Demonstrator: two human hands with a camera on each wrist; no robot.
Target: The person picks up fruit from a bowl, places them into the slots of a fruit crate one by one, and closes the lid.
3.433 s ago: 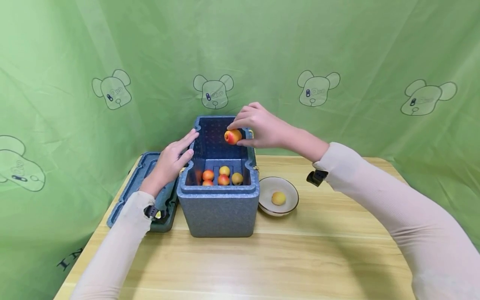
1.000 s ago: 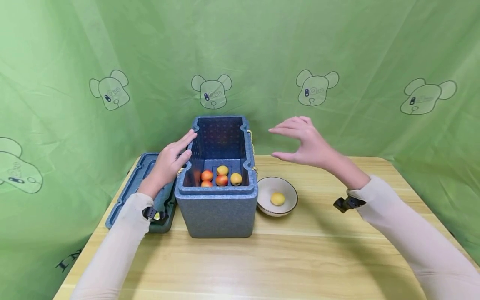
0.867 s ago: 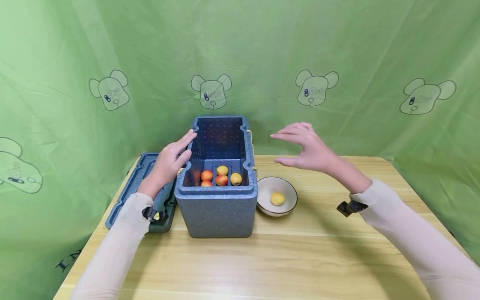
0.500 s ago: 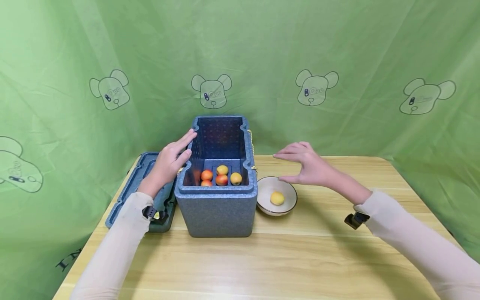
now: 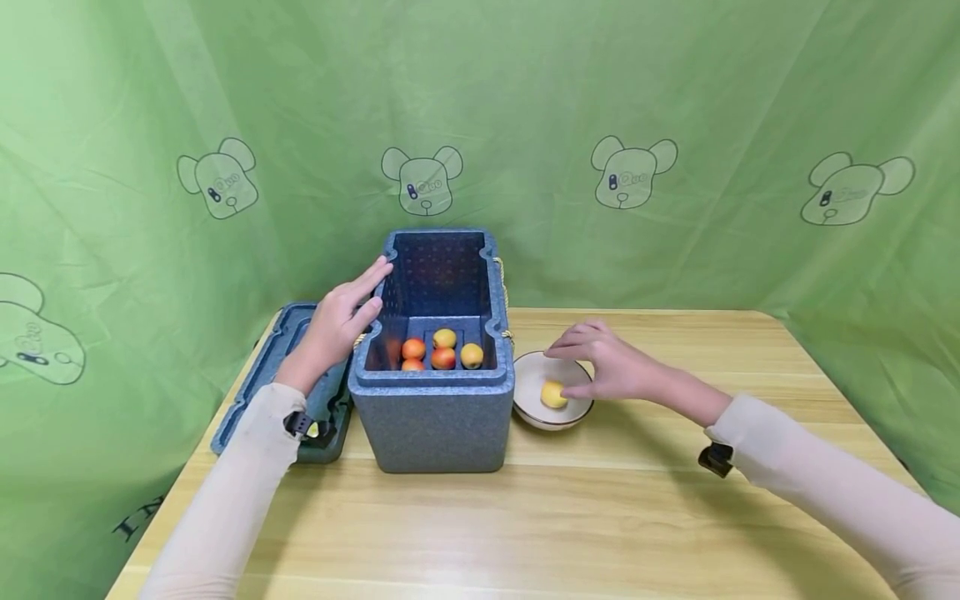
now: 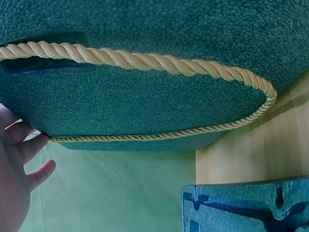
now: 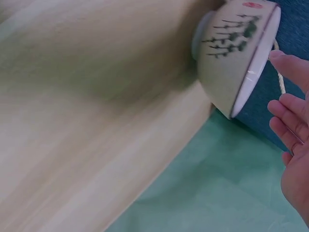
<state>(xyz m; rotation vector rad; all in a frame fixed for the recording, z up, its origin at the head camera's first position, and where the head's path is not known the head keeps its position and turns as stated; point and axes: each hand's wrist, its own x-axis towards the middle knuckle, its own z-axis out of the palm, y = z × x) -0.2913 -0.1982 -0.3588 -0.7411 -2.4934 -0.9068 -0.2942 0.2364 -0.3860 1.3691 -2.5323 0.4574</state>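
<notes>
My right hand (image 5: 611,367) is over the white bowl (image 5: 528,375) with the dark rim, thumb and fingers apart. One small yellow fruit (image 5: 553,395) lies in that bowl. The thumb tip overlaps the fruit's right edge in the head view; whether it touches cannot be told. In the right wrist view the fingers (image 7: 289,130) reach past the rim of the bowl (image 7: 227,58), and the fruit is hidden. My left hand (image 5: 337,329) rests on the left rim of a blue-grey foam box (image 5: 442,429). Several red and yellow fruits (image 5: 443,358) lie inside the box.
The box's lid (image 5: 300,333) lies on the wooden table (image 5: 600,517) to the left, partly under my left forearm. Twisted yellow rope (image 6: 193,65) runs along the box's side. A green curtain (image 5: 525,100) with bear-like faces hangs behind.
Earlier my right hand held a red-yellow fruit above the box. It then appeared empty to the right, and has since come down to the bowl. My left hand has stayed on the rim.
</notes>
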